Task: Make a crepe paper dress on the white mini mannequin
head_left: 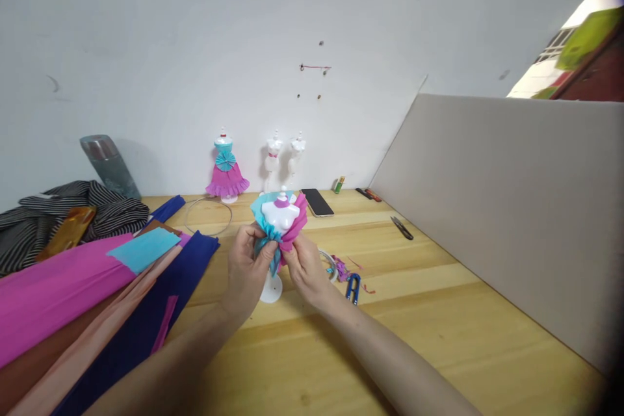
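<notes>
A small white doll mannequin (281, 210) on a round white stand (271, 290) is at the centre of the wooden table (439, 338). Teal and pink pleated crepe paper (297, 224) is gathered around its waist. My left hand (246, 266) pinches the teal side of the paper against the mannequin. My right hand (303, 263) pinches the pink side, fingers closed. Both hands meet just below the bust.
Rolls of pink, peach, brown and navy crepe paper (73, 312) lie at the left, with a teal sheet (143, 248). A dressed mannequin (225, 169), two bare ones (285, 153), a phone (316, 202), blue scissors (353, 287), snips (402, 227), a grey board (511, 208) and striped cloth (63, 214) surround them.
</notes>
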A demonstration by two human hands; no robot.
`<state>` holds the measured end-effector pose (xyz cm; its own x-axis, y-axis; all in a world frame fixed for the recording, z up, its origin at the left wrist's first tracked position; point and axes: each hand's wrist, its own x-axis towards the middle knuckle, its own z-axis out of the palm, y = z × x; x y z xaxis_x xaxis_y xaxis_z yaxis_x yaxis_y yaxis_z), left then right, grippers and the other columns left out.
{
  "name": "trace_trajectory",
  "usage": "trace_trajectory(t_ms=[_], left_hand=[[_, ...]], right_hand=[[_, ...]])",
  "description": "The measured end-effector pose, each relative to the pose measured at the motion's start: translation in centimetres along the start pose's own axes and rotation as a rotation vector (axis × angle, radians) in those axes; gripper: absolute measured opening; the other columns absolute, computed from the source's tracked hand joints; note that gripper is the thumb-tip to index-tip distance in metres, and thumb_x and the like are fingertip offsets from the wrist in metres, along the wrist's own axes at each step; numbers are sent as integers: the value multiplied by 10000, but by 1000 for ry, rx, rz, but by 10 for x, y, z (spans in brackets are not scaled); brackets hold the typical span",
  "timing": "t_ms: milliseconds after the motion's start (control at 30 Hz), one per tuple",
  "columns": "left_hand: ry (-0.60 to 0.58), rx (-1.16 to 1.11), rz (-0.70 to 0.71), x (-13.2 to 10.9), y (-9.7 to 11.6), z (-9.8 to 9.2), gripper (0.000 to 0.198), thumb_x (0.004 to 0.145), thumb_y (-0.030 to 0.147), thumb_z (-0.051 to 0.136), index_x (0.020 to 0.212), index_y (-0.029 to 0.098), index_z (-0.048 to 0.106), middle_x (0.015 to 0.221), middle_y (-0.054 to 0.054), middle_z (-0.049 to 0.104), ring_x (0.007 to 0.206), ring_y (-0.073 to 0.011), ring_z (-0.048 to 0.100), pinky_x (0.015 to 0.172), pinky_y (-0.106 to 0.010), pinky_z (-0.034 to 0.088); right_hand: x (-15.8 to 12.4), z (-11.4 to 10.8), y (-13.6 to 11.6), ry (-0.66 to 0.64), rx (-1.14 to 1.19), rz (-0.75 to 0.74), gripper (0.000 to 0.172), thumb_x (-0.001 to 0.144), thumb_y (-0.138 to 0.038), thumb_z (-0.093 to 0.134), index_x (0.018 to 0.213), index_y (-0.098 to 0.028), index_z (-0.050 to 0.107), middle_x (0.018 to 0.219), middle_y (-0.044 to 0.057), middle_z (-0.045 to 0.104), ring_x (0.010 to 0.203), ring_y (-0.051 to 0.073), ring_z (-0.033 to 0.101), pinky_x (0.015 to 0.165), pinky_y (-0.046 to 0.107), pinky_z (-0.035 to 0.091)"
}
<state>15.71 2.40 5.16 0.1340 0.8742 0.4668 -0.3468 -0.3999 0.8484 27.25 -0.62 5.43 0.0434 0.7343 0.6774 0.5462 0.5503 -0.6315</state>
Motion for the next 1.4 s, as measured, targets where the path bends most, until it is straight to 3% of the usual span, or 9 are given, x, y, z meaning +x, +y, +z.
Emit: trace_trajectory(t_ms=[133,333,567,1267,1400], left_hand=[[-23,3,27,0,-1,0,166,766,214,653,769,206,487,721,35,549,651,-97,536,616,-215,450],[0,75,80,2,0,-3,134,765,191,660,749,197,527,859,-2,552,839,-128,558,770,-247,453],[11,-65,-27,4,4,1,192,699,206,704,710,193,513,674,36,553,610,-93,534,569,-201,454],[85,-88,-72,-1,2,3,144,694,215,711,743,199,577,736,11,630,664,-103,596,584,-201,498],[89,-111,-91,-1,2,4,145,693,224,718,742,195,584,775,-4,643,732,-122,621,648,-225,517]], right_hand=[[0,-1,0,14,-23,-9,278,951,-318,330,745,-215,486,749,52,544,823,211,535,685,312,439],[-1,-1,2,14,-32,-11,261,953,-297,322,808,-210,521,779,57,562,815,212,537,681,315,434],[-2,0,4,11,-20,-28,232,952,-273,330,813,-208,502,816,62,573,816,208,540,688,319,425],[-5,5,5,28,13,31,243,967,-314,332,959,-204,548,855,61,564,826,206,519,687,316,424],[-5,4,4,25,11,28,231,962,-288,340,961,-203,554,916,70,581,833,200,521,700,316,423]])
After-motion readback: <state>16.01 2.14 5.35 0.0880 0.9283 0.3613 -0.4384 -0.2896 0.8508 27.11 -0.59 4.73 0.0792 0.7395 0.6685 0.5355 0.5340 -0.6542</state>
